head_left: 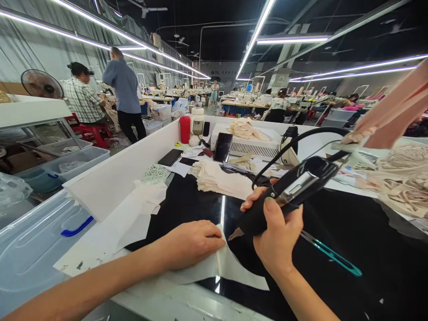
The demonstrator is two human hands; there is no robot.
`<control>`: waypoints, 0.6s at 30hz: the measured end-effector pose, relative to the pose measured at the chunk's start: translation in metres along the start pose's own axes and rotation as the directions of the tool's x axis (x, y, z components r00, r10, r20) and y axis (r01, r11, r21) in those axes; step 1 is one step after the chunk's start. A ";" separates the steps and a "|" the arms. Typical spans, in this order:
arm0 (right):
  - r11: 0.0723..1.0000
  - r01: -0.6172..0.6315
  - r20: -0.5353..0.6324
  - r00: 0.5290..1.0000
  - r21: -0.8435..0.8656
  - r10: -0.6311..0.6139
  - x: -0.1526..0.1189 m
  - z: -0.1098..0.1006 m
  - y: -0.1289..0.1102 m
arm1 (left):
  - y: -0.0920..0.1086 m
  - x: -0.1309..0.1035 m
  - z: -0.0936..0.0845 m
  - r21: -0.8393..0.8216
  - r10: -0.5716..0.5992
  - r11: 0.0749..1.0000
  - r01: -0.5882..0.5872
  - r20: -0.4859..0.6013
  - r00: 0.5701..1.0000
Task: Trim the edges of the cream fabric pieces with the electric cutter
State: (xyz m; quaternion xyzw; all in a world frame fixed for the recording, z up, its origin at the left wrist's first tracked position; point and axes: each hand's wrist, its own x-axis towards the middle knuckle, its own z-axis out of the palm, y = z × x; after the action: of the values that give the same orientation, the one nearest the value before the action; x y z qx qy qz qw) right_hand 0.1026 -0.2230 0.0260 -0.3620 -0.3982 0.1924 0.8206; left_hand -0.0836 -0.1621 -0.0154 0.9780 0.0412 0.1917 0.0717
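My right hand (pixel 277 240) is wrapped round a black corded hand tool (pixel 297 187) with a silver slide and a flat, narrow tip pointing down left. Its tip is just above or at the edge of a white fabric piece (pixel 240 267); contact cannot be made out. My left hand (pixel 197 243) rests on that fabric with fingers curled and thumb and forefinger together on it, by a narrow pale strip (pixel 219 263). Beneath lies a glossy black sheet (pixel 180 205). A teal slim tool with a slotted handle (pixel 337 258) lies right of my right hand.
Stacked cream fabric pieces (pixel 220 178) lie ahead, with two phones (pixel 223 147), a red container (pixel 185 129) and a white vented box (pixel 257 145) behind. The tool's black cable (pixel 287 145) arches upward. A white side panel (pixel 133 160) borders the left. Other people work beyond.
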 end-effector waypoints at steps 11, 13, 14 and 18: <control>1.000 0.008 0.022 1.000 -0.003 -0.008 -0.003 0.000 0.003 | 0.002 -0.002 0.002 0.026 0.008 1.000 -0.007 -0.014 1.000; 1.000 0.010 0.032 0.999 -0.004 -0.009 -0.004 0.000 0.004 | 0.002 -0.002 0.002 0.029 0.005 1.000 -0.005 -0.013 1.000; 1.000 0.009 0.037 0.999 -0.005 -0.009 -0.005 0.000 0.004 | 0.002 -0.003 0.003 0.030 0.005 1.000 -0.004 -0.013 1.000; 1.000 0.006 0.047 0.999 -0.024 -0.005 -0.006 0.000 0.005 | 0.002 -0.003 0.004 0.029 -0.004 1.000 0.004 -0.003 1.000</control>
State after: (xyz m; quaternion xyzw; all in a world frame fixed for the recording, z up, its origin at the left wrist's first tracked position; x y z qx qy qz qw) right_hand 0.0990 -0.2237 0.0193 -0.3663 -0.4207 0.1936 0.8070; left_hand -0.0853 -0.1645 -0.0199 0.9785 0.0459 0.1923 0.0580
